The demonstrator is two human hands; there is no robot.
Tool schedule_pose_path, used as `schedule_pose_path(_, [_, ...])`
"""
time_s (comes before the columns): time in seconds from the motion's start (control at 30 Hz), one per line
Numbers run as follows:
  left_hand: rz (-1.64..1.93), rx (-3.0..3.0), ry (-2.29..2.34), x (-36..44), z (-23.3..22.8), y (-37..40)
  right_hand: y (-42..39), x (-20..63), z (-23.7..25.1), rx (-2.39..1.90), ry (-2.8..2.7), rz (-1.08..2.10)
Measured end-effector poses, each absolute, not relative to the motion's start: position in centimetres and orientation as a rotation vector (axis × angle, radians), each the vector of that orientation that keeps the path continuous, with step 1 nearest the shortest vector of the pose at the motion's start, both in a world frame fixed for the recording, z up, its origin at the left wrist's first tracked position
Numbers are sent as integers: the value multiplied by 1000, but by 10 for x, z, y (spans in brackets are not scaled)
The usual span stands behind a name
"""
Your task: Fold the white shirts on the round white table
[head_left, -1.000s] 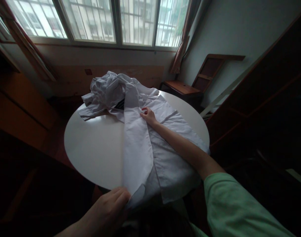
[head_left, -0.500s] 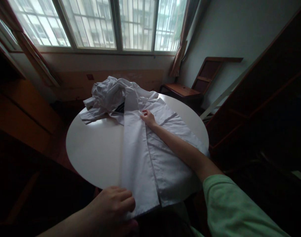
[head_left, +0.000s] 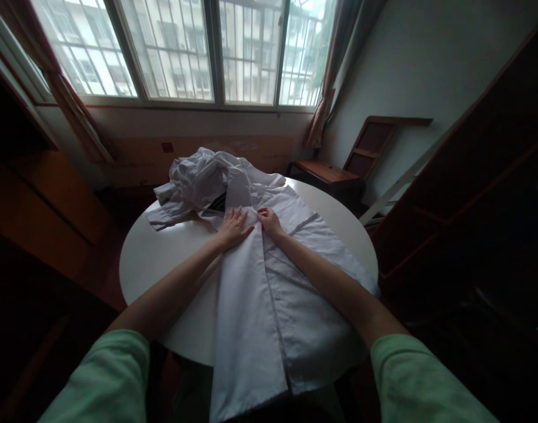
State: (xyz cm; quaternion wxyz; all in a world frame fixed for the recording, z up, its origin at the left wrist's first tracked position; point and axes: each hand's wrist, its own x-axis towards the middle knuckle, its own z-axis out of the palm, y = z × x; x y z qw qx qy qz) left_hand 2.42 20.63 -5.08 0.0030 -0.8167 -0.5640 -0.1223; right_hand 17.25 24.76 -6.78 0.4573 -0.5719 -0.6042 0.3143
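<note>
A white shirt [head_left: 269,305] lies spread along a round white table [head_left: 171,264], its lower end hanging over the near edge. My left hand [head_left: 234,227] rests flat on the shirt's left front panel, fingers spread. My right hand [head_left: 269,221] sits right beside it on the front opening, fingertips pinching or pressing the cloth edge. Both arms wear green sleeves. The shirt's upper part joins a crumpled heap of white cloth [head_left: 198,176] at the table's far side.
A dark strip [head_left: 218,202] shows under the heap. Beyond the table stand a wooden side table [head_left: 324,171] and a barred window [head_left: 184,53]. Dark wooden furniture [head_left: 471,194] rises on the right, with wooden cabinets [head_left: 43,205] on the left.
My left hand let go of the shirt's hem at the near edge and moved up to lie flat beside my right hand. The left panel now lies flatter.
</note>
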Motion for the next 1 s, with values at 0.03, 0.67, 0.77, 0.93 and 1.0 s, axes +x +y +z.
schedule_pose_path(0.03, [-344,-2551,-1827,25,-54,210,247,173,-67,-1411,-1504,781])
schedule_pose_path(0.67, [-184,-2578,-1880,20,-59,214,194,160,-52,-1314,-2392,-4])
schedule_pose_path(0.77, [-224,-2567,-1869,20,-60,215,163,158,-49,-1277,-2562,-15])
schedule_pose_path(0.93, [-264,-2530,-1878,20,-62,213,84,170,-49,-874,-2816,89])
schedule_pose_path(1.0, [-256,-2530,-1877,21,-61,212,52,181,-49,-782,-2870,162])
